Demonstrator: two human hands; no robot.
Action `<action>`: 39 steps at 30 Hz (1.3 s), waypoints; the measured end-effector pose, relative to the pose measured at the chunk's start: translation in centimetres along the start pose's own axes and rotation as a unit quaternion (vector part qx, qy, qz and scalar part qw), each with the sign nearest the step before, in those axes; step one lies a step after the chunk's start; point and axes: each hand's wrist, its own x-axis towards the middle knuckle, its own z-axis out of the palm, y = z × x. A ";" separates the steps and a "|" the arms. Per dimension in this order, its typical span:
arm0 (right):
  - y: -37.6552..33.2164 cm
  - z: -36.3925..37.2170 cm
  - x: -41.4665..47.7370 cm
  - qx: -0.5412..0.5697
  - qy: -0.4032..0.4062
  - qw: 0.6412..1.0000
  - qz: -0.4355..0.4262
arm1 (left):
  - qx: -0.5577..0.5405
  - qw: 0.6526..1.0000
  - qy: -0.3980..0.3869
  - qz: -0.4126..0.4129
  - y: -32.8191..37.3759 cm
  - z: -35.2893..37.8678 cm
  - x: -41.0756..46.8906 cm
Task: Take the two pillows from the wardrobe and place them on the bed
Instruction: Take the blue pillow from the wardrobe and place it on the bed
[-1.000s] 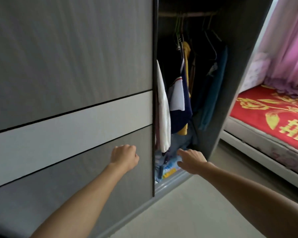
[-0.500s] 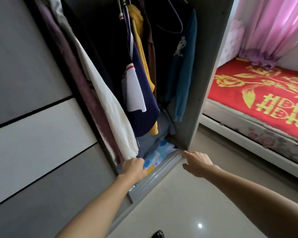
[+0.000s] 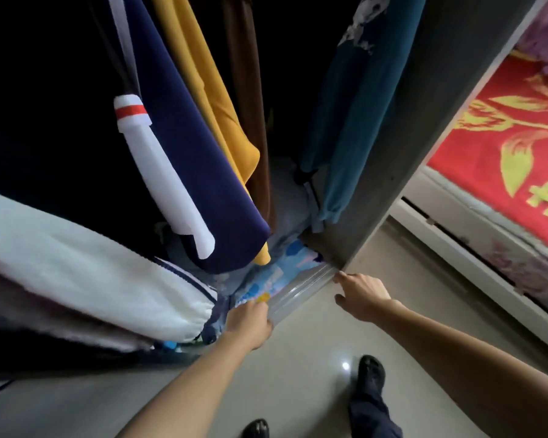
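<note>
A light blue patterned pillow [image 3: 277, 273] lies on the wardrobe floor under the hanging clothes, mostly hidden by them. My left hand [image 3: 250, 322] is at its near edge with the fingers curled onto it, just over the silver door rail [image 3: 301, 290]. My right hand [image 3: 361, 295] is open, fingertips touching the rail's right end at the wardrobe's side panel [image 3: 402, 159]. Behind the blue pillow sits a grey-blue soft bundle [image 3: 287, 200]; I cannot tell whether it is the second pillow. The bed [image 3: 503, 147] with a red and gold cover stands to the right.
Hanging over the pillow are a navy and white garment [image 3: 190, 159], a yellow one [image 3: 212, 90] and a teal one [image 3: 355, 121]. A white fleece garment [image 3: 76, 263] bulges out at the left. My dark shoes [image 3: 371, 373] stand on the glossy floor.
My head has leaned closer and lower into the wardrobe. The left hand has settled on the blue pillow's edge; the right hand stays at the rail's corner.
</note>
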 end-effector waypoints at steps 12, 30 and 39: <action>8.7 13.3 24.3 -0.045 -0.049 0.987 -0.144 | -0.103 0.981 0.028 -0.162 2.7 13.7 21.9; 3.4 34.0 57.1 -0.204 0.240 0.901 -0.299 | -0.009 0.925 0.267 -0.271 -12.6 35.1 48.5; 2.3 36.5 62.0 -0.131 0.268 0.917 -0.263 | -0.006 0.950 0.208 -0.233 -14.9 35.9 49.3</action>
